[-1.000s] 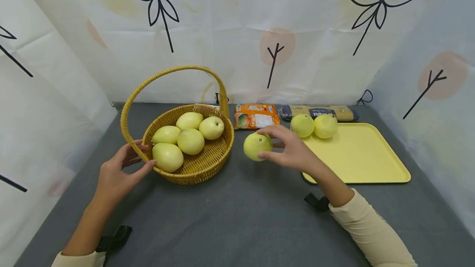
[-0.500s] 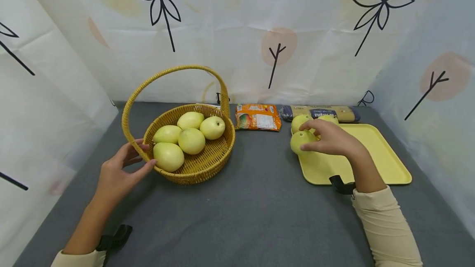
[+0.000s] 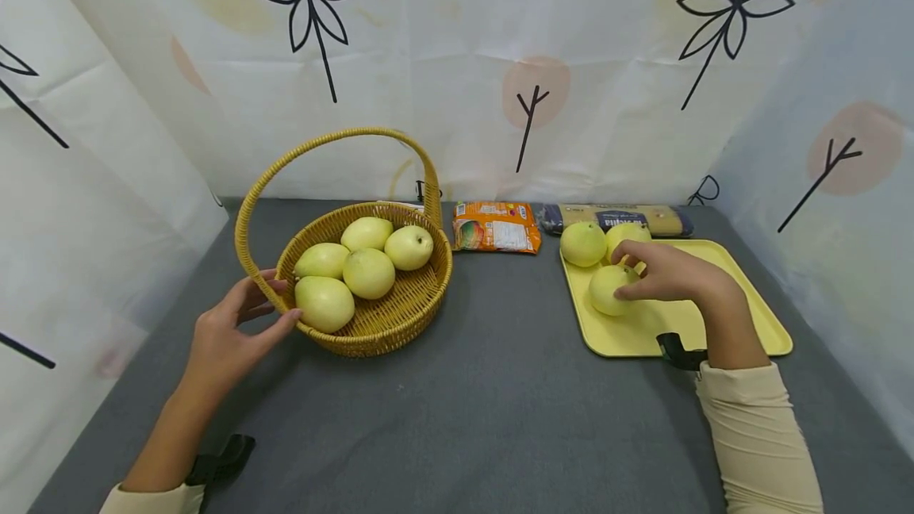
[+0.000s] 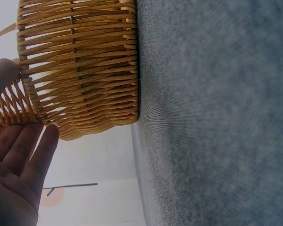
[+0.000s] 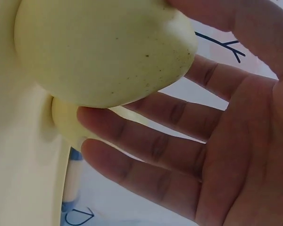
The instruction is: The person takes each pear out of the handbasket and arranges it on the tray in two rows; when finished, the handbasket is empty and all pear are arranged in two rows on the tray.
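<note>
My right hand holds a pale yellow pear over the left part of a yellow tray. In the right wrist view the pear rests against the tray surface, thumb and fingers around it. Behind it two more pears, a left one and a right one, lie at the tray's back left corner. On the left, my left hand grips a woven basket by its rim near the handle's base. Several pears lie inside. The left wrist view shows fingers behind the basket wall.
An orange snack bag lies at the back of the grey cloth-covered table. Right of it, behind the tray, lies a long pasta packet. A patterned white curtain stands around the table's back and sides.
My right hand has carried the pear rightward from the middle of the table to the tray, where it sits lower now. The left hand and the basket have stayed put.
</note>
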`<state>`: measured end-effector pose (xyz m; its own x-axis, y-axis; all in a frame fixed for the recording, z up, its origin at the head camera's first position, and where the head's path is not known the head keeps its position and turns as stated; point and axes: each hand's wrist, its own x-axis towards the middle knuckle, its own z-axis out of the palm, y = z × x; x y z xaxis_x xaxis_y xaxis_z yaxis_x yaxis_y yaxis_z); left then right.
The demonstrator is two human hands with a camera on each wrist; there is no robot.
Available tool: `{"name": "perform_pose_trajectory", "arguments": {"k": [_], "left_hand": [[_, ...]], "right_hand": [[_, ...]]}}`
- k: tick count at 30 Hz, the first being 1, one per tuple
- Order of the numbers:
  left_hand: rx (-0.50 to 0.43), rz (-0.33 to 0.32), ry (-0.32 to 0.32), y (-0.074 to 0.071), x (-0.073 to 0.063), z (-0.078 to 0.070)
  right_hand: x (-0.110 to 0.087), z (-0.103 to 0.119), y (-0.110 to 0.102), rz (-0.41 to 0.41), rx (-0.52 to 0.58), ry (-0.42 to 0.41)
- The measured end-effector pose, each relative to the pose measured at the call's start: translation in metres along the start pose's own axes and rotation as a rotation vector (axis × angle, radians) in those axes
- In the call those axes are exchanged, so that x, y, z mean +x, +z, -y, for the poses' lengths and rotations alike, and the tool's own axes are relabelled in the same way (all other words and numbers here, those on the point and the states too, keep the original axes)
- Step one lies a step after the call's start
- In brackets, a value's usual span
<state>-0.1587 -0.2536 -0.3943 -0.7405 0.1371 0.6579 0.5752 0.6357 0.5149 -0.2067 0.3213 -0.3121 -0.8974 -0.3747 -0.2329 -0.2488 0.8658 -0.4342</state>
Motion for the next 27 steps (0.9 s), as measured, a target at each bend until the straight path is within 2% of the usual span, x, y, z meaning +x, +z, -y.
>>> {"name": "perform_pose_trajectory", "arguments": {"k": [3, 8, 15, 18, 24, 27], "left_hand": [[-0.006, -0.003, 0.009, 0.0, 0.0, 0.0], [-0.016, -0.002, 0.015, 0.001, -0.001, 0.0], [-0.009, -0.005, 0.006, 0.001, -0.001, -0.001], [-0.008, -0.008, 0.008, 0.001, 0.0, -0.001], [-0.003, -0.004, 0.004, 0.0, 0.0, -0.001], [-0.001, -0.001, 0.002, 0.0, 0.0, -0.002]], "right_hand": [[-0.001, 0.0, -0.001, 0.006, -0.003, 0.01], [-0.008, -0.004, -0.007, 0.027, -0.017, 0.095], [-0.023, -0.023, -0.019, 0.03, -0.017, 0.282], [-0.026, -0.032, -0.022, -0.004, -0.004, 0.345], [-0.021, -0.043, -0.022, -0.142, -0.072, 0.369], [-0.017, -0.047, -0.019, -0.199, -0.064, 0.396]]}}
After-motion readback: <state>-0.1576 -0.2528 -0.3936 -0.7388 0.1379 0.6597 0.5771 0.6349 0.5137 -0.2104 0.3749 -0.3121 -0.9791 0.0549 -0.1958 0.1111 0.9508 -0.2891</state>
